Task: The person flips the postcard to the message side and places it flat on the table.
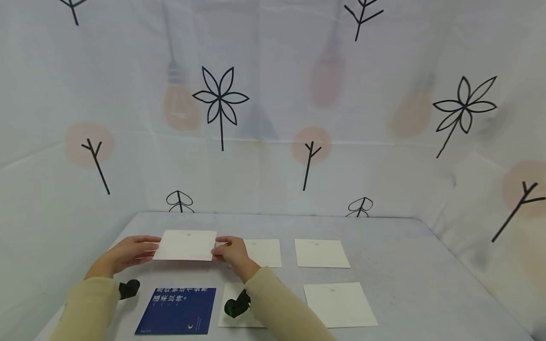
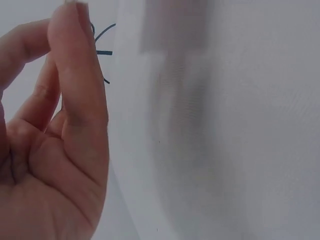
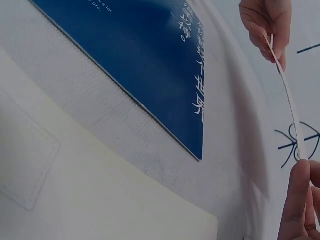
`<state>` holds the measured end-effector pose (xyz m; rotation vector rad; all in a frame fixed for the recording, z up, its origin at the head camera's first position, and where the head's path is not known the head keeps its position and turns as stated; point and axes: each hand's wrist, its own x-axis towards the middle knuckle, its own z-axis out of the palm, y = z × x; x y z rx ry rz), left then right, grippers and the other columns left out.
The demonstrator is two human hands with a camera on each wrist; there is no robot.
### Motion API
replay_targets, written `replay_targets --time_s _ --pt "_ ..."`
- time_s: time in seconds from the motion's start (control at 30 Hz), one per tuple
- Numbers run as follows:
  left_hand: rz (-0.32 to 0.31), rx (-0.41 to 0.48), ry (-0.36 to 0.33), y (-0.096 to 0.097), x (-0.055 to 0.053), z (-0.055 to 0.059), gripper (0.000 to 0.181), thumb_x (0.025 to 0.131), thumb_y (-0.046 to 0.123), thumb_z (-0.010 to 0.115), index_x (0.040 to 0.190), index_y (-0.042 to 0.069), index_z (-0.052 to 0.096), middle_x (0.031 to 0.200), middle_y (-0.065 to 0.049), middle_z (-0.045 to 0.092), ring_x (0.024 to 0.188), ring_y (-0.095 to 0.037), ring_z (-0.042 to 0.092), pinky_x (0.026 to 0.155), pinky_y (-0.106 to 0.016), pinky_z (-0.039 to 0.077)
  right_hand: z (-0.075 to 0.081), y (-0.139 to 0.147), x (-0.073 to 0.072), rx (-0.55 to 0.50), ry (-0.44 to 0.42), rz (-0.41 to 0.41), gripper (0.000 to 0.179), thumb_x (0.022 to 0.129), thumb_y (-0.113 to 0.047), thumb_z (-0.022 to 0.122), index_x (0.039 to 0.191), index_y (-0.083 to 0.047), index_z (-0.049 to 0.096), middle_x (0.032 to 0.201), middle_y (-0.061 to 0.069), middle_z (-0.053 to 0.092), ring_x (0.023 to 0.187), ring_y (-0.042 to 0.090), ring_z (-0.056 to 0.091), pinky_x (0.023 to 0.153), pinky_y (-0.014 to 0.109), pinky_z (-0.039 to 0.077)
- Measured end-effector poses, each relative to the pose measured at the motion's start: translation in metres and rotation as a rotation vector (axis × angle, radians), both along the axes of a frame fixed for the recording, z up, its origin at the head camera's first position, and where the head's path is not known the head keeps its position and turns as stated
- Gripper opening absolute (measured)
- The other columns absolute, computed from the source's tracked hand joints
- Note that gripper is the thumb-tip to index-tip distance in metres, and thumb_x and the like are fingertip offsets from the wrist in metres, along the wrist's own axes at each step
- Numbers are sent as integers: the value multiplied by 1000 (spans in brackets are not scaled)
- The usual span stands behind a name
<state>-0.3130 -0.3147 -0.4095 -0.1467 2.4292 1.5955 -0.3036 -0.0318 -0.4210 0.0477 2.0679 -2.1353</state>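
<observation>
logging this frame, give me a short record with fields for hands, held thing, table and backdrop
left hand: left hand pinches the left edge of the white card
right hand: right hand pinches its right edge
held card: lifted above the table, bowed in the right wrist view
on table: blue card with white writing, cream cards laid flat
backdrop: pale cloth with black plant drawings

Bare tabletop (image 1: 426, 265) lies open along the right edge. Cards (image 1: 322, 253) crowd the middle, and a blue booklet (image 1: 177, 310) blocks the near-left corner.
</observation>
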Motion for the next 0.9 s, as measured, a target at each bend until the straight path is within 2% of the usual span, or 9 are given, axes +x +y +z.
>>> replay_targets --time_s 0.17,0.37,0.63,0.9 --pt "-11 -46 14 2 -1 -3 53 87 18 66 127 -10 46 98 -9 63 82 -17 61 73 -33 54 -3 0 -1 -7 -15 26 40 77 8 66 116 2 60 77 10 61 57 12 61 60 29 55" --pt "-34 -68 32 7 -3 -5 57 85 15 68 130 -11 43 101 -11 62 85 -18 61 76 -35 53 -9 2 -3 23 -15 42 43 77 5 68 119 2 58 78 10 61 61 13 62 60 28 55" --pt "22 -110 23 14 -2 -6 53 84 7 68 128 -10 44 108 -22 58 82 -17 61 73 -34 54 -13 2 -4 75 -35 73 43 80 2 66 122 1 56 81 7 64 60 12 62 61 27 54" --pt "42 -131 33 22 1 -9 49 84 5 65 127 -9 47 105 -20 58 75 -15 60 67 -30 54 -12 0 -2 144 -17 68 39 83 -2 63 121 5 56 73 7 65 57 13 62 59 28 54"
